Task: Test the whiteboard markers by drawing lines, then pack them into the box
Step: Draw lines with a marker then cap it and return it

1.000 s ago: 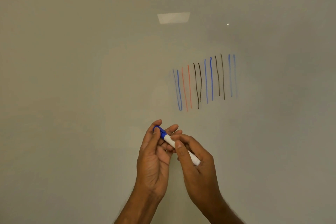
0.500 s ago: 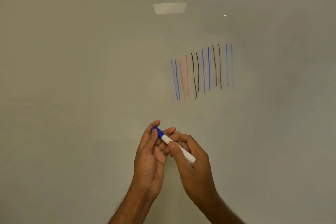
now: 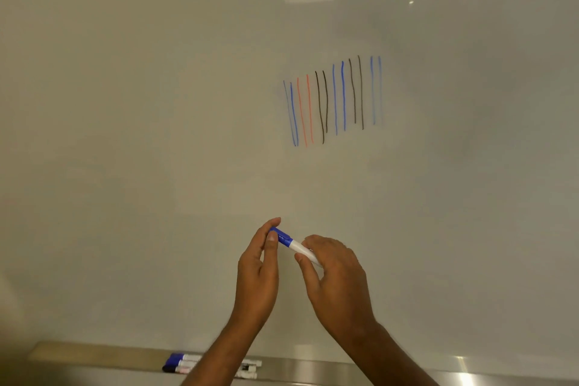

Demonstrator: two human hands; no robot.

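Observation:
A white marker with a blue cap (image 3: 293, 244) is held between both hands in front of the whiteboard (image 3: 156, 135). My left hand (image 3: 258, 273) pinches the blue cap end with thumb and fingertips. My right hand (image 3: 335, 279) holds the white barrel, whose rear end is hidden behind its fingers. Several vertical test lines (image 3: 332, 100) in blue, red and black stand on the board above the hands. No box is in view.
Along the bottom runs the metal marker tray (image 3: 313, 370). Several capped markers (image 3: 183, 363) lie on it at the lower left, partly hidden by my left forearm.
The view has tilted down, so the tray and its markers now show. Both hands stay on the marker; my right hand's fingers have loosened along the barrel.

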